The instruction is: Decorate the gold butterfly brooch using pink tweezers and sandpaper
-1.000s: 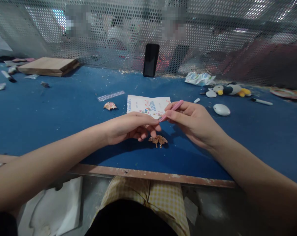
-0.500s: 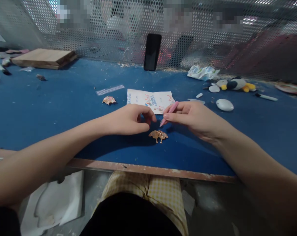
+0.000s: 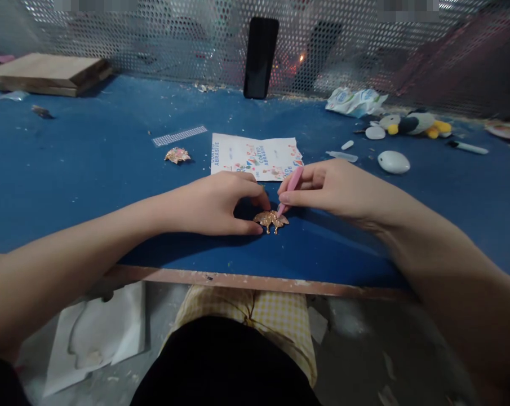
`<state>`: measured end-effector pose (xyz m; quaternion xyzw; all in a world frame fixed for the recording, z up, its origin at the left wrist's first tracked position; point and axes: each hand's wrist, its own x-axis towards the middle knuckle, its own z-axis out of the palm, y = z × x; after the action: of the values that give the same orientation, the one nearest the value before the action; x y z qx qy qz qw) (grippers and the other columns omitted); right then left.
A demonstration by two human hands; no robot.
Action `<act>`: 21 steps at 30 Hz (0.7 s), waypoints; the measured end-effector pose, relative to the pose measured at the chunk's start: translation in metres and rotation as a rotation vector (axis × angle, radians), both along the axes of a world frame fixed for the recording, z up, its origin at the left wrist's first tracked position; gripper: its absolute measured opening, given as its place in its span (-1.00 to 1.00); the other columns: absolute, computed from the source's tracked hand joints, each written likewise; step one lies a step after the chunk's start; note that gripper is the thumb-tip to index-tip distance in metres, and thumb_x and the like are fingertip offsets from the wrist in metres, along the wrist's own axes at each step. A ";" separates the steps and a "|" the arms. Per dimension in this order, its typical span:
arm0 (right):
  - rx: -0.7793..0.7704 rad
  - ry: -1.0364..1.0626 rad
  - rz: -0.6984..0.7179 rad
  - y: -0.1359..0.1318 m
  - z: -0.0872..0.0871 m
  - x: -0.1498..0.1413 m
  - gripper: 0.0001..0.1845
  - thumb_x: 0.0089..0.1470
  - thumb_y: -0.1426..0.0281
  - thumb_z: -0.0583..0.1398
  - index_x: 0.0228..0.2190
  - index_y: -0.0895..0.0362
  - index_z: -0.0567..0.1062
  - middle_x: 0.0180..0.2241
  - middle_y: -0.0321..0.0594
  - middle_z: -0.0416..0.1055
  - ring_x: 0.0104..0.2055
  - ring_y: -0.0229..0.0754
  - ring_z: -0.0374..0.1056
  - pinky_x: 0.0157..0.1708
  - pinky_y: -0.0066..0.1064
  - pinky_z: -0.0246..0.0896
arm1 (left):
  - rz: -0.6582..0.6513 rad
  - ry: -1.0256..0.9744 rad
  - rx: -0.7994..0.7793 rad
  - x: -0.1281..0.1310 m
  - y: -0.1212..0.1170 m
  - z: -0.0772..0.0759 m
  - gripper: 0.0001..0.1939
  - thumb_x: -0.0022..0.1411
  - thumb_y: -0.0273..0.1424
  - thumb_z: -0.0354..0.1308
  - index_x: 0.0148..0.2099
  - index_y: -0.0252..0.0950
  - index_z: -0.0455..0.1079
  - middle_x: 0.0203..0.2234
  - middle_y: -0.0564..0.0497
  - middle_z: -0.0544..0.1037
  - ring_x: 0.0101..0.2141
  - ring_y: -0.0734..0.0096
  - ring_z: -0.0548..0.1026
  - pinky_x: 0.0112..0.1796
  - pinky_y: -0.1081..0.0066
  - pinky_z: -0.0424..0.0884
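The blue table (image 3: pixel 111 146) stretches wide, backed by a perforated metal panel (image 3: pixel 162 48). Wooden board (image 3: pixel 47 72), far left! In the middle, the right hand (image 3: pixel 324 183) has a narrow pinch going, while the left hand (image 3: pixel 214 203) curves thumb and forefinger about something small — how firmly, I can't tell. White printed paper (image 3: pixel 257 158) lies just beyond; the phone (image 3: pixel 261 59) stands against the panel. In that right-hand pinch — a pink pen (image 3: pixel 296 179), slanting tip-down onto the gold ornament (image 3: pixel 267 219), flat on the table between both hands.
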<state>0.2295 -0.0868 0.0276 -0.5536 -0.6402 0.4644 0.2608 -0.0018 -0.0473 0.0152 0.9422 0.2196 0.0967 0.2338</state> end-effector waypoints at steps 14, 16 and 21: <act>0.046 -0.021 0.037 -0.001 0.000 0.001 -0.87 -0.02 0.34 0.40 -0.50 0.05 0.57 -0.37 -0.22 0.65 -0.26 -0.12 0.54 -0.11 -0.25 0.40 | -0.013 -0.024 0.042 0.002 0.000 -0.002 -0.74 0.31 -0.29 0.27 0.00 -0.23 0.58 -0.27 0.05 0.55 -0.34 0.48 0.44 -0.18 0.46 0.32; 0.056 -0.033 0.038 0.000 0.000 0.001 -0.87 -0.01 0.33 0.41 -0.51 0.05 0.58 -0.37 -0.23 0.65 -0.26 -0.12 0.53 -0.11 -0.26 0.40 | -0.013 -0.022 0.043 0.002 0.000 -0.002 -0.75 0.31 -0.30 0.27 0.00 -0.24 0.58 -0.27 0.05 0.55 -0.34 0.48 0.44 -0.18 0.47 0.32; 0.089 -0.067 0.059 0.000 0.000 0.002 -0.86 -0.02 0.29 0.41 -0.49 0.04 0.60 -0.36 -0.24 0.63 -0.27 -0.11 0.52 -0.13 -0.23 0.40 | -0.010 -0.025 0.037 0.001 0.001 -0.003 -0.75 0.32 -0.28 0.26 0.00 -0.23 0.58 -0.26 0.04 0.55 -0.34 0.47 0.44 -0.18 0.46 0.33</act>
<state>0.2319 -0.0863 0.0272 -0.5376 -0.6847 0.4241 0.2497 -0.0004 -0.0467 0.0126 0.9462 0.2103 0.1112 0.2193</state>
